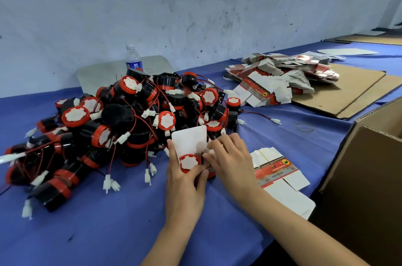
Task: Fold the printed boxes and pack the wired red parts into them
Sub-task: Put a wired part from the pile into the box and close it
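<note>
A small printed box (189, 142) stands open on the blue cloth, its white top flap raised. A red part with a white disc face (188, 162) sits inside it. My left hand (185, 181) grips the box from the left, thumb across its front. My right hand (228, 157) pinches the box's right side flap. Behind the box lies a big heap of black and red wired parts (121, 122) with white plugs. A short stack of flat printed boxes (276, 170) lies just right of my right hand.
A larger spread of flat printed boxes (280, 76) lies on brown cardboard (348, 92) at the back right. An open brown carton (367, 170) stands at the right edge. A water bottle (133, 58) stands by the wall. A rubber band (304, 127) lies on the cloth.
</note>
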Demonstrator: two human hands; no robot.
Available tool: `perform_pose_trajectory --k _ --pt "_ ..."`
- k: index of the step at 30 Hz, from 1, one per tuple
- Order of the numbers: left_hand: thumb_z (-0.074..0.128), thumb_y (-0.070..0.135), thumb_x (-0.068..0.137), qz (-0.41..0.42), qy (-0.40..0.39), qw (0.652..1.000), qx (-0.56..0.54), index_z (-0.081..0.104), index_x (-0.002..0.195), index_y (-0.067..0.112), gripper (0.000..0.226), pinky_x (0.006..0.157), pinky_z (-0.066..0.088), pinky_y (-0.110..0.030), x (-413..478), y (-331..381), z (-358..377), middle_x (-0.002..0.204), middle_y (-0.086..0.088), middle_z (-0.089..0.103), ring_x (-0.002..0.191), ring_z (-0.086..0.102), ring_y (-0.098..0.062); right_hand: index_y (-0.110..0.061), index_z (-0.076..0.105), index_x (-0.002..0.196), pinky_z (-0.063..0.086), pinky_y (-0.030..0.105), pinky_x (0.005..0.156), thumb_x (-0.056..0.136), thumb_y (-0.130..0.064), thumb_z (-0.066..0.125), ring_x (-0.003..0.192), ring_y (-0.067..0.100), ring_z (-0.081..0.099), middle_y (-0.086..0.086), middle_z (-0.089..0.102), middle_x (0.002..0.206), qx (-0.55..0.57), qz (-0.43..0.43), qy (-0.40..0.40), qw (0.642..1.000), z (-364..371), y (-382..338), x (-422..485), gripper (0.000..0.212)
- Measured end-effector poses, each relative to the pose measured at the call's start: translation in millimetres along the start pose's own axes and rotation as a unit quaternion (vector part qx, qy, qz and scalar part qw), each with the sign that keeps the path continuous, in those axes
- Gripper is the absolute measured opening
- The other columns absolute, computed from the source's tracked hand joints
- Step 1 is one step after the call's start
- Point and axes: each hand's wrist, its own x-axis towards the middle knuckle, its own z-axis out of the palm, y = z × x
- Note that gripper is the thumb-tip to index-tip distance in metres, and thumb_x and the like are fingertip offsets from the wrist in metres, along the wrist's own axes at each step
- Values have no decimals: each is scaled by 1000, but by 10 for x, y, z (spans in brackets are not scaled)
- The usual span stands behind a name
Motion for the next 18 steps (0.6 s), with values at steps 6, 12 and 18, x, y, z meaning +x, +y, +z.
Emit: perform_pose_trajectory --k 6,12,18 --pt "67 21 89 3 7 1000 -5 75 88 25 9 92 47 -34 6 7 -11 156 11 -21 140 35 -29 -11 69 69 42 33 80 75 -9 76 85 28 66 -2 69 79 -33 -64 42 997 -12 -17 -37 10" --pt "67 19 89 1 4 1000 2 75 91 25 10 94 47 -35 6 12 -11 155 14 -23 141 32 -29 -21 75 84 33 37 93 74 -17 70 113 22 62 -13 70 91 -114 -75 -77 988 -4 -39 -82 12" --pt "66 11 89 -2 -6 1000 -7 74 94 22 15 99 33 -16 -14 16 -29 158 12 -16 147 17 -19 -24 74 92 25 41 99 81 -29 51 124 20 54 -14 70 102 -102 0 -203 974 -78 -132 -90 26"
